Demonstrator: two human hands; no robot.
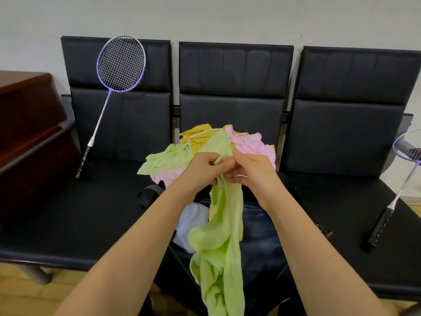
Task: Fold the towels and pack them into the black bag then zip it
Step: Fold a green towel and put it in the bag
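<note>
A light green towel (221,245) hangs bunched from both hands above the open black bag (262,242). My left hand (206,168) grips its top edge, and my right hand (252,171) pinches the same edge right beside it. Inside the bag lie a white towel (193,221) and a sliver of a yellow one (213,213). Behind my hands, a loose pile rests on the middle seat: a yellow towel (199,136), a pink towel (250,144) and another green towel (167,159).
A black three-seat bench (68,213) stands against a white wall. A purple badminton racket (114,87) leans on the left seat back; another racket (396,195) lies on the right seat. A dark wooden cabinet (25,124) stands at the left.
</note>
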